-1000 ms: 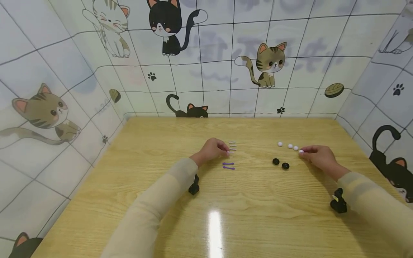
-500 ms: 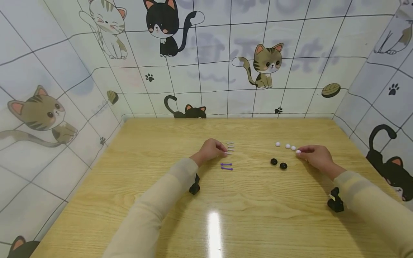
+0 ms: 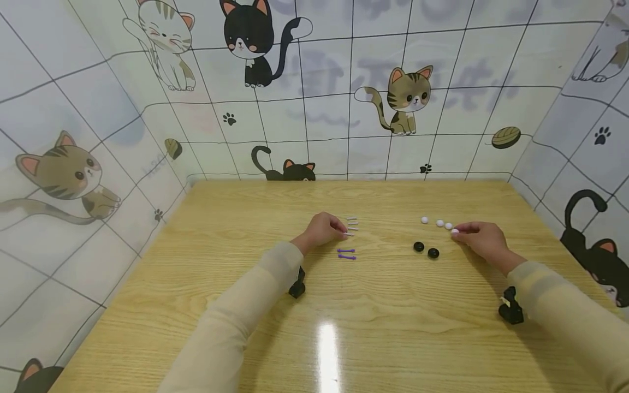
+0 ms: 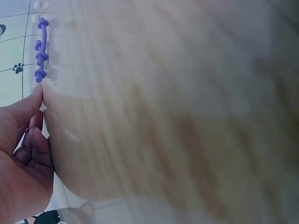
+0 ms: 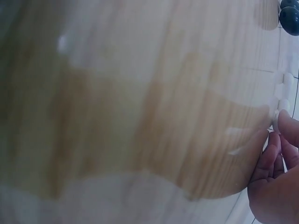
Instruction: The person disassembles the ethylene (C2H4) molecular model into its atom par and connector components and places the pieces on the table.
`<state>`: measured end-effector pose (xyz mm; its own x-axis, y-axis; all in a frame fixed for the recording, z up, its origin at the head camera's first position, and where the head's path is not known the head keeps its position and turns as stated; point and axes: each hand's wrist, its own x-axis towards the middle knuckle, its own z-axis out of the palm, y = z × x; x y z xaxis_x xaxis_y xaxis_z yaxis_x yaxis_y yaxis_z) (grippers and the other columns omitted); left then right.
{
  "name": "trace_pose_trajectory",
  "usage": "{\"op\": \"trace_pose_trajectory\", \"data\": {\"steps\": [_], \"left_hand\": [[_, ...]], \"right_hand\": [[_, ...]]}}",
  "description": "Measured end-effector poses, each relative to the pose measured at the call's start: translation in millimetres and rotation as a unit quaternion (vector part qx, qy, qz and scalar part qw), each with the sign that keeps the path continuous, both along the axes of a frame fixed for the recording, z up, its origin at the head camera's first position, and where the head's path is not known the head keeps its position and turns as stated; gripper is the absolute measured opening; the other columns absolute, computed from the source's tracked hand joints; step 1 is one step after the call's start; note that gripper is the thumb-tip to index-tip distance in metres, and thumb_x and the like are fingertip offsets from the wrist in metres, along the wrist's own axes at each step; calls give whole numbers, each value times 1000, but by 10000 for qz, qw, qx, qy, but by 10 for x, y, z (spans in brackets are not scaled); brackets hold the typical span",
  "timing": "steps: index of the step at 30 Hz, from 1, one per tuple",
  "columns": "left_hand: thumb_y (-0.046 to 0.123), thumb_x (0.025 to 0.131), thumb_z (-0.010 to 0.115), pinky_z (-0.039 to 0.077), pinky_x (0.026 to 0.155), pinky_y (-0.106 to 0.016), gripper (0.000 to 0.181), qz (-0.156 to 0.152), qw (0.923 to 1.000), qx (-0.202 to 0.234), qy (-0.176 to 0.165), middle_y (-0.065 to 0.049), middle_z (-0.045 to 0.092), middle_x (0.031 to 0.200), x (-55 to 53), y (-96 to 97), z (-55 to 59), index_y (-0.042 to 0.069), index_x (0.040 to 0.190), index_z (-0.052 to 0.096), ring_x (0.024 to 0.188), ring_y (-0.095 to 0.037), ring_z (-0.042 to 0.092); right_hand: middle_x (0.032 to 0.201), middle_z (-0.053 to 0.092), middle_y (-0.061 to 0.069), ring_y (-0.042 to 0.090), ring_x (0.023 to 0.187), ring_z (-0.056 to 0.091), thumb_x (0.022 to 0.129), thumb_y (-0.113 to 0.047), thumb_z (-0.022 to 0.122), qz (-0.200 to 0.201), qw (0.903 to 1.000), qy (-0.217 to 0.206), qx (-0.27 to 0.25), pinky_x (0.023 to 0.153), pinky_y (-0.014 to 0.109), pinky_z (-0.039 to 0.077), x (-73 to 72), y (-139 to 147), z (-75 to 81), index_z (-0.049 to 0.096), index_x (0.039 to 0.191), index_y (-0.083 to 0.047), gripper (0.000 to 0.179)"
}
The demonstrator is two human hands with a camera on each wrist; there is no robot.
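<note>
My left hand (image 3: 324,228) reaches to the middle of the table and pinches the near end of a small white stick (image 3: 349,234) with thumb and fingertips. Three similar white sticks (image 3: 352,223) lie just beyond it, roughly parallel. Nearer me are two purple sticks with knobbed ends (image 3: 346,250), also seen as purple sticks (image 4: 42,56) in the left wrist view. On the right, my right hand (image 3: 482,240) pinches a small white round piece (image 3: 455,232) at the table surface. Three more white round pieces (image 3: 439,223) run off to its left in a slanting line.
Two black round pieces (image 3: 425,250) lie left of my right hand, nearer me than the white ones. The wooden table (image 3: 393,305) is bounded by cat-printed walls (image 3: 334,120) at back and sides. Black wrist cameras (image 3: 511,307) hang below both sleeves.
The head view has shifted a little. My right hand and its white piece have edged very slightly left, nearer the other white pieces. The left hand stays in place on its white stick.
</note>
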<state>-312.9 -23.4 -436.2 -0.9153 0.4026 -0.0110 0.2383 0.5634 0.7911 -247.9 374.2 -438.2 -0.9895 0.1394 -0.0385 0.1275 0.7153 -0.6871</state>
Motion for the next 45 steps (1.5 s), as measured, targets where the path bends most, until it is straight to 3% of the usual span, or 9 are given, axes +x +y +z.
{"op": "trace_pose_trajectory", "data": {"steps": [13, 30, 45], "left_hand": [[12, 82, 80, 45, 69, -22, 5, 1, 10000, 22, -72, 3, 69, 79, 45, 4, 57, 8, 83, 77, 77, -12, 58], [11, 81, 81, 47, 68, -23, 9, -16, 9995, 137, -290, 2, 70, 84, 4, -48, 46, 8, 88, 76, 78, -13, 58], [14, 81, 81, 45, 65, -23, 11, -113, 9993, 64, -343, 3, 69, 86, -14, -91, 38, 10, 89, 75, 76, -13, 56]], "right_hand": [[125, 55, 28, 38, 110, 50, 96, -39, 62, -22, 10000, 8, -44, 79, 37, 41, 7, -21, 8, 59, 124, 6, 53], [125, 55, 28, 37, 109, 50, 94, -41, 63, 24, 10000, -26, -67, 76, 34, 40, 51, -2, 37, 59, 125, 5, 55], [118, 59, 23, 28, 103, 53, 92, -39, 68, 198, 9997, 25, -131, 75, 29, 42, 95, 11, 59, 58, 127, 5, 57]]}}
